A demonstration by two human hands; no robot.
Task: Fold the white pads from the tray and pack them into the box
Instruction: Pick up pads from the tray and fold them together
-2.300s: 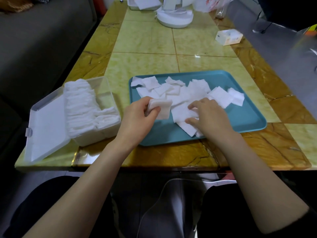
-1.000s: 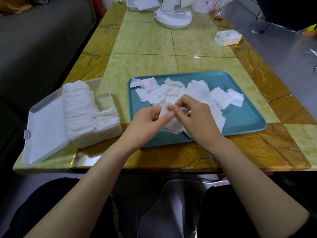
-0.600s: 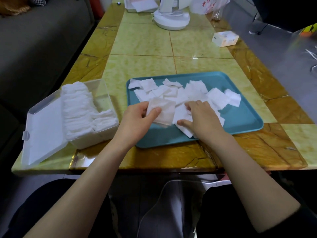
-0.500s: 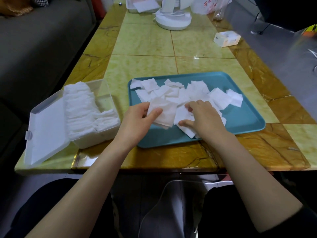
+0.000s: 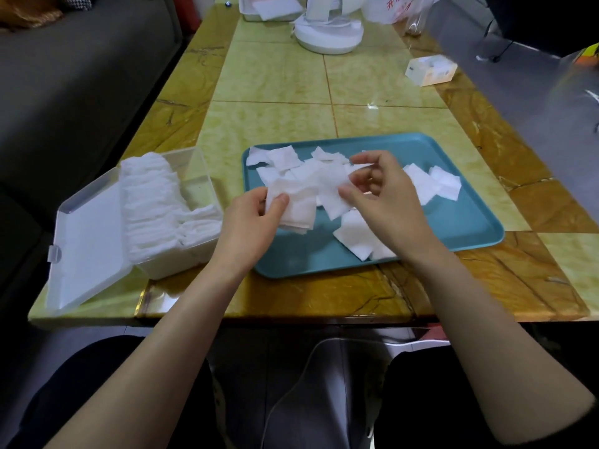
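Observation:
A teal tray (image 5: 460,222) lies on the table with several loose white pads (image 5: 421,186) scattered in it. My left hand (image 5: 249,228) pinches a small stack of white pads (image 5: 298,209) above the tray's left part, thumb on top. My right hand (image 5: 385,202) is lifted over the tray's middle and pinches another white pad (image 5: 334,192) by its edge, right beside the stack. A clear plastic box (image 5: 197,176) stands left of the tray, lid open to the left, with a row of folded pads (image 5: 152,202) packed in it.
A white round appliance base (image 5: 329,37) stands at the far end of the table, a small white carton (image 5: 429,70) at the far right, a plastic bag (image 5: 398,8) behind it. A dark sofa (image 5: 81,76) runs along the left. The table's near edge (image 5: 291,315) is above my lap.
My right hand has risen from the pads in the tray with one pad pinched and brought it next to the stack in my left hand. My left hand stayed in place.

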